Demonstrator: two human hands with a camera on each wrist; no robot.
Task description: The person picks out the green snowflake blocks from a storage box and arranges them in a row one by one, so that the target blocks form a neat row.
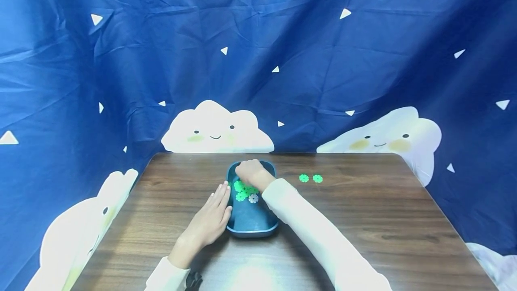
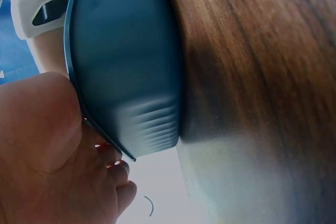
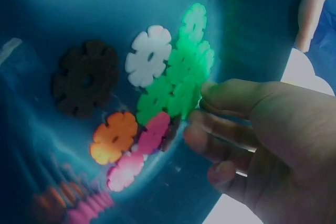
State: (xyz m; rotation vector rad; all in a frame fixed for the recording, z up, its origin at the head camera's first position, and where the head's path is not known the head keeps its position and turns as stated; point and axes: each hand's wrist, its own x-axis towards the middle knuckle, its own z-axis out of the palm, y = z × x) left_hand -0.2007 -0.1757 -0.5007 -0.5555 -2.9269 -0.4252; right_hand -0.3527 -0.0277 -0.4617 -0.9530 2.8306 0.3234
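Note:
A dark blue tray (image 1: 250,230) sits on the wooden table (image 1: 363,219) and holds several flower-shaped plastic discs. In the right wrist view these are a green cluster (image 3: 184,72), a white one (image 3: 148,56), a dark brown one (image 3: 86,77), an orange one (image 3: 113,137) and pink ones (image 3: 152,132). My right hand (image 1: 248,170) reaches into the tray's far end. Its thumb and curled fingers (image 3: 210,135) pinch the edge of a green disc (image 3: 181,98). My left hand (image 1: 220,203) lies flat with straight fingers against the tray's left outer wall (image 2: 126,66), the palm (image 2: 47,145) touching the rim.
Two green discs (image 1: 304,178) (image 1: 317,178) lie side by side on the table right of the tray. A blue cloth backdrop (image 1: 258,57) with white clouds closes off the back and sides. The table's far edge runs just behind the tray.

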